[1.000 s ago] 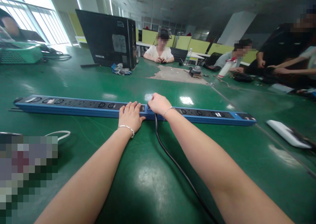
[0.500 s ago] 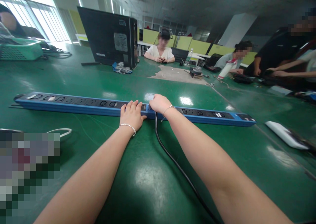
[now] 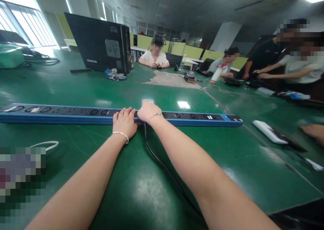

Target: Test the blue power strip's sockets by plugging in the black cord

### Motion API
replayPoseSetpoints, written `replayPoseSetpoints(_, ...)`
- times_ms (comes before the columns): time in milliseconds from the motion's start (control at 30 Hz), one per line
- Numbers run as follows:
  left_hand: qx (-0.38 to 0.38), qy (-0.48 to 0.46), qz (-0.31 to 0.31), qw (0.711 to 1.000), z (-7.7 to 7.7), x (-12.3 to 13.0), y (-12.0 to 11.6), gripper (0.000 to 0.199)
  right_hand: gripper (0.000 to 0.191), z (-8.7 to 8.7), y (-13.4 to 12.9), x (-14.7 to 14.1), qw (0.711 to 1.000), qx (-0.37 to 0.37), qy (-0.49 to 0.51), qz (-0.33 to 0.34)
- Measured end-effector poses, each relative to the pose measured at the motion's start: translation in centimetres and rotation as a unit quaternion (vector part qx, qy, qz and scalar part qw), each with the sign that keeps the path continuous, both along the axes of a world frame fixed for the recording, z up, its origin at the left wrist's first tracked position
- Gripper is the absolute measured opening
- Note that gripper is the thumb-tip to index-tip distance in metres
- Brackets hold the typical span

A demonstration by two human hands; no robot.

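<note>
A long blue power strip (image 3: 60,119) with a black socket face lies across the green table in front of me. My left hand (image 3: 124,123) grips it near its middle, fingers over the socket face and thumb along the front side. Close beside it, my right hand (image 3: 150,111) is closed around the end of a black power cable (image 3: 164,167) at the strip. The plug itself is hidden under those fingers, so I cannot tell how deep it sits in a socket. From there the cable hangs over the front side and runs toward me under my right forearm.
A black computer tower (image 3: 98,44) and gloves (image 3: 115,74) stand beyond the strip. A white bar-shaped object (image 3: 269,132) lies off its right end. Several people sit or stand around; another person's hand (image 3: 314,132) shows at right. A green basket (image 3: 11,57) is at far left.
The view has swung to the right, so the strip and background sit further left. Both hands keep their places on the strip. Another person's hand has come into view at right.
</note>
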State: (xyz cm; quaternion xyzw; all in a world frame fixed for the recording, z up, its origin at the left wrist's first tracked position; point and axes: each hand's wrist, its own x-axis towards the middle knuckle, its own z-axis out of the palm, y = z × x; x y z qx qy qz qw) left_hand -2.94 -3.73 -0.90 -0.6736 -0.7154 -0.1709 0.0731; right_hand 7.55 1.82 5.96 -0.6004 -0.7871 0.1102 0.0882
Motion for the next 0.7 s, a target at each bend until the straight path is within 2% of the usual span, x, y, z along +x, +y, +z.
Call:
replayPoseSetpoints(100, -0.012, -0.012, 0.0, 1.0, 0.4, 0.1, 0.0, 0.057, 0.037, -0.4, 0.3, 0.4, 1.0, -0.005, 0.023, -0.002)
replayPoseSetpoints(200, 0.004, -0.045, -0.007, 0.999, 1.1, 0.3, 0.1, 0.053, 0.035, -1.3, 0.0, 2.3, 0.998, 0.003, 0.067, 0.02)
replayPoseSetpoints(267, 0.036, -0.07, -0.033, 0.996, 1.8, 0.7, 0.1, 0.05, 0.038, -2.2, -0.7, 4.4, 0.996, 0.036, 0.079, 0.019)
replayPoseSetpoints(333, 0.066, -0.083, -0.066, 0.992, 2.6, 1.3, 0.1, 0.049, 0.035, -3.2, -1.7, 7.0, 0.993, 0.087, 0.073, -0.01)
replayPoseSetpoints(433, 0.056, -0.067, -0.092, 0.992, 3.5, 2.5, 0.0, 0.049, 0.032, -4.6, -3.3, 10.7, 0.986, 0.146, 0.06, -0.053)
replayPoseSetpoints(567, 0.013, -0.023, -0.055, 0.998, 4.5, 3.7, 0.0, 0.046, 0.031, -5.9, -4.5, 13.8, 0.971, 0.223, 0.051, -0.066)
replayPoseSetpoints(700, -0.052, -0.017, 0.007, 0.998, 5.8, 4.1, 1.0, 0.052, 0.033, -6.8, -4.4, 14.3, 0.959, 0.268, 0.059, -0.066)
